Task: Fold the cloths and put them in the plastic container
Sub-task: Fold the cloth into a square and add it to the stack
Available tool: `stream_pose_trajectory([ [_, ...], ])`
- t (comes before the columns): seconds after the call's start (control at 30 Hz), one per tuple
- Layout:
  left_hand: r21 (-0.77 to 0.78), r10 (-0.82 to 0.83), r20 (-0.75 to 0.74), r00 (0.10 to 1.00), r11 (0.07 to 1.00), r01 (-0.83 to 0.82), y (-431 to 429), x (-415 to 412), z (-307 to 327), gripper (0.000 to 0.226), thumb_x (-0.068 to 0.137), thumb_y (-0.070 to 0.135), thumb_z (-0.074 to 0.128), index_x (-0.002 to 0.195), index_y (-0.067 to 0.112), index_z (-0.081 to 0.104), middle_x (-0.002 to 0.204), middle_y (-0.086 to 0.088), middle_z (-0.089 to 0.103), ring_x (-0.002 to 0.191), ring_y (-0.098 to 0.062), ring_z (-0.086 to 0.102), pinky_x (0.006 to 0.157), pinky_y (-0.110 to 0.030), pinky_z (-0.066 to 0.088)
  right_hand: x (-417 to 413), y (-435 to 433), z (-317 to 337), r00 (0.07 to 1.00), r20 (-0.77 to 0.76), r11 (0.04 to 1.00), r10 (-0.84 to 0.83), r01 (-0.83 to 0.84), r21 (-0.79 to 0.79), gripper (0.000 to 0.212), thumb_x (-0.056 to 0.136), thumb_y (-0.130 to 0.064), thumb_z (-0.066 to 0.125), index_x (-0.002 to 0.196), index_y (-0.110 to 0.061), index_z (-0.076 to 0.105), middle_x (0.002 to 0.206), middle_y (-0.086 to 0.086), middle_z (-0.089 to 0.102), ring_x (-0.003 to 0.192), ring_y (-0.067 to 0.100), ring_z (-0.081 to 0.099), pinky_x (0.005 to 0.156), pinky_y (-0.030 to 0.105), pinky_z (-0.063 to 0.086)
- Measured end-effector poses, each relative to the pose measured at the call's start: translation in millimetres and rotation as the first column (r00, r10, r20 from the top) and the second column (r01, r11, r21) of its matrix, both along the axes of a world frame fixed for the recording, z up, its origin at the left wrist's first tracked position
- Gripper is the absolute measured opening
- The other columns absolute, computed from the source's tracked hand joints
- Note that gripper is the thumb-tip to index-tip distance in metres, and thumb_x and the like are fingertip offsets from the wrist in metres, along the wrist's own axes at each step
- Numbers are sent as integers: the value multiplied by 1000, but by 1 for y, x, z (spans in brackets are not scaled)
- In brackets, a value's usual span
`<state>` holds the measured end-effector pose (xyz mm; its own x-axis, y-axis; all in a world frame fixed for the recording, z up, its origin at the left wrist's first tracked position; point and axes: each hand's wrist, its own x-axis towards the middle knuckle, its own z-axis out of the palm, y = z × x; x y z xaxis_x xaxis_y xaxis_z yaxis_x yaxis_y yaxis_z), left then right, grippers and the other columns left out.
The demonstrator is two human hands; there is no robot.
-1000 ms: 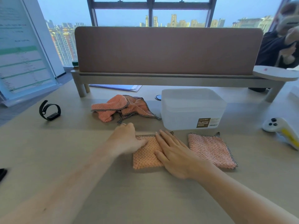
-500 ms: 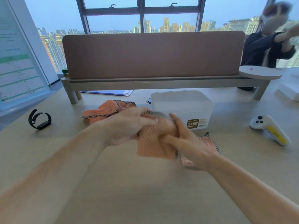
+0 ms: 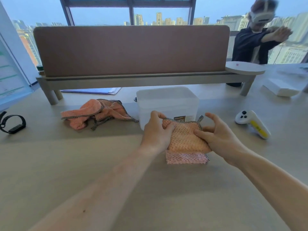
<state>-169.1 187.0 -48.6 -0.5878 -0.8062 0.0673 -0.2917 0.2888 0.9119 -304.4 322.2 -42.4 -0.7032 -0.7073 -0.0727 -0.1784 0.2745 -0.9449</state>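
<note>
A folded orange cloth (image 3: 185, 138) lies on top of a folded pink cloth (image 3: 185, 158), right in front of the translucent plastic container (image 3: 166, 100). My left hand (image 3: 155, 130) pinches the orange cloth's left far corner. My right hand (image 3: 216, 133) grips its right edge, fingers partly spread. Unfolded orange-pink cloths (image 3: 96, 114) lie crumpled to the container's left.
A black wristband (image 3: 12, 124) lies at the far left. A white and yellow controller (image 3: 251, 123) rests to the right. A brown desk divider (image 3: 130, 49) stands behind the container. A person (image 3: 256, 42) with a headset moves behind it at the right. White paper stack (image 3: 280, 88) far right.
Both hands lifted the folded orange cloth off the table, carried it right and set it on the folded pink cloth. The head view shifted right.
</note>
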Motion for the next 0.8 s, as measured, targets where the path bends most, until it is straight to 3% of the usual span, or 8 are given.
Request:
stream_pose_trajectory([
  [0.07,-155,15,-5,1000,988,-16,3,-1,-5,30,95,35,66,114,23,46,79,1,58,76,-17,59,62,-29,44,-1,0,-7,994,-104,999,-19,21,24,78,92,-23,73,154,-31,28,102,-3,66,83,24,73,68,39,61],
  [0.23,-260,31,104,994,966,-3,-1,-1,-14,39,90,38,71,111,24,41,86,-4,63,81,-22,61,66,-35,45,-2,0,-17,931,-364,990,39,12,137,79,92,-30,72,155,-27,25,90,-15,60,93,21,68,64,24,49],
  [0.33,-318,48,166,985,948,8,4,-4,-20,40,91,38,71,111,22,39,80,2,55,80,-22,57,69,-34,40,-4,2,-25,887,-459,986,48,32,166,79,91,-31,72,155,-23,26,89,-15,65,102,25,67,86,38,50],
  [0.4,-357,46,191,981,934,26,8,-6,-22,38,93,37,68,111,21,38,77,7,51,78,-20,55,68,-32,38,-7,4,-31,865,-499,987,48,37,159,76,91,-31,72,154,-24,29,88,-14,68,102,27,66,92,41,48],
  [0.67,-396,80,201,976,918,6,13,-11,-24,33,98,37,62,109,24,34,75,9,52,73,-18,56,62,-28,37,-18,5,-37,846,-533,992,38,32,122,72,92,-28,72,152,-28,34,91,-15,65,93,23,67,91,41,49],
  [0.73,-402,89,234,968,915,13,14,-11,-27,34,98,40,61,110,25,32,84,8,55,80,-21,59,65,-29,38,-16,6,-41,839,-542,989,53,31,145,71,92,-30,72,152,-27,34,93,-15,66,96,23,67,87,38,46],
  [0.8,-455,115,284,952,890,28,12,-10,-25,36,98,43,58,118,24,35,105,2,59,96,-26,62,71,-33,42,-14,8,-39,803,-594,983,58,56,172,70,92,-35,70,151,-28,33,100,-14,66,94,22,67,82,37,47],
])
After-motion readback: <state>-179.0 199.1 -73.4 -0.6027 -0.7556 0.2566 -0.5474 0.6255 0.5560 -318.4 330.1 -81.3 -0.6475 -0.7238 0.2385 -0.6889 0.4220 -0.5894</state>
